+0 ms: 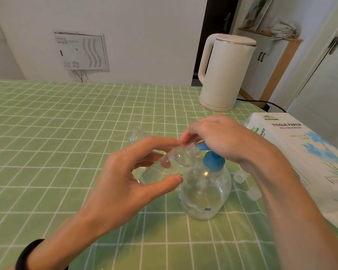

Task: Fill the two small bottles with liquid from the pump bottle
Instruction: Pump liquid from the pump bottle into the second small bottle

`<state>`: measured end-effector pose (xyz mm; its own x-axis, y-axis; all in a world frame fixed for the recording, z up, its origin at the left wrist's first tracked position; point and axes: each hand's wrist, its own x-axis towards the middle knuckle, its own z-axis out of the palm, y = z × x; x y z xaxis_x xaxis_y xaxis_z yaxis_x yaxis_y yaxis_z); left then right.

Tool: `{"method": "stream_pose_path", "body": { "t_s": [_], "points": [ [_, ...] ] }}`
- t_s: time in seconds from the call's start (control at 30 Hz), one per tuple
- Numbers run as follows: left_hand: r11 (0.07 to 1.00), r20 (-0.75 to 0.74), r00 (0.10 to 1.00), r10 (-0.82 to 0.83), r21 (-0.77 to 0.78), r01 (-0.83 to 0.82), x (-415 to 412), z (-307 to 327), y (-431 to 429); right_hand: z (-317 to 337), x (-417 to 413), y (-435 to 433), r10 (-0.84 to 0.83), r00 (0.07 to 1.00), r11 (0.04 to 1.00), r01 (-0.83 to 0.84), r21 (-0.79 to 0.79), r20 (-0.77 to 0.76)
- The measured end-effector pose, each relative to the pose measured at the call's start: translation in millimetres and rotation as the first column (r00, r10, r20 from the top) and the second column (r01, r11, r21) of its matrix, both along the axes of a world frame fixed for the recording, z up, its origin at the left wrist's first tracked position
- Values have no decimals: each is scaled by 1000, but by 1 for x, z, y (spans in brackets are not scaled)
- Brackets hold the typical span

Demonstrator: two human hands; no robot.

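small bottle (176, 162), pinched between the thumb and curled fingers of our left hand (121, 184), is held tilted just left of the pump bottle (203, 191), its open neck up against the blue nozzle (202, 147); it looks roughly half full of pale liquid. behind it, also left of the pump bottle, a second small bottle (138, 133) waits on the checked cloth (66, 133), too blurred to judge its fill. our right hand (222, 137) is curled over the pump bottle's top, hiding the head. the risk we see is the neck slipping off the nozzle as we press, sending liquid onto the cloth; a hard push could also tip the pump bottle, which looks low. two loose caps (240, 176) lie just right of it. further right, a pack (300, 152) reads "tissue paper"; its smaller print and the pump bottle's little blue label are unreadable.
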<state>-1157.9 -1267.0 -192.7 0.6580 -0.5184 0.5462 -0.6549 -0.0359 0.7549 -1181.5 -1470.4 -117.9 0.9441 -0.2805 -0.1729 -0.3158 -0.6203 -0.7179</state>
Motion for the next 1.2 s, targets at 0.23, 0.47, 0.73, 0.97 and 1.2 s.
{"method": "stream_pose_path", "body": {
  "t_s": [0.23, 0.47, 0.73, 0.97, 1.2],
  "points": [
    [1000, 4, 1000, -20, -5, 20, 2, 0, -1, -4, 1, -1, -28, 1000, 999, 28, 47, 10],
    [1000, -17, 1000, 1, 2, -1, 0, -3, -1, -5, -1, 4, -59, 998, 996, 60, 61, -23],
    [1000, 0, 1000, 1, -14, -1, -2, -1, -1, -3, 0, -2, -31, 998, 1000, 31, 4, 49],
    [1000, -2, 1000, 16, -7, -16, -1, -3, -1, -6, 1, 4, -46, 999, 999, 46, 16, -5],
    [1000, 5, 1000, 14, -10, -14, 0, -5, -1, -2, -3, 2, -42, 996, 997, 37, 66, 84]
  ]
}}
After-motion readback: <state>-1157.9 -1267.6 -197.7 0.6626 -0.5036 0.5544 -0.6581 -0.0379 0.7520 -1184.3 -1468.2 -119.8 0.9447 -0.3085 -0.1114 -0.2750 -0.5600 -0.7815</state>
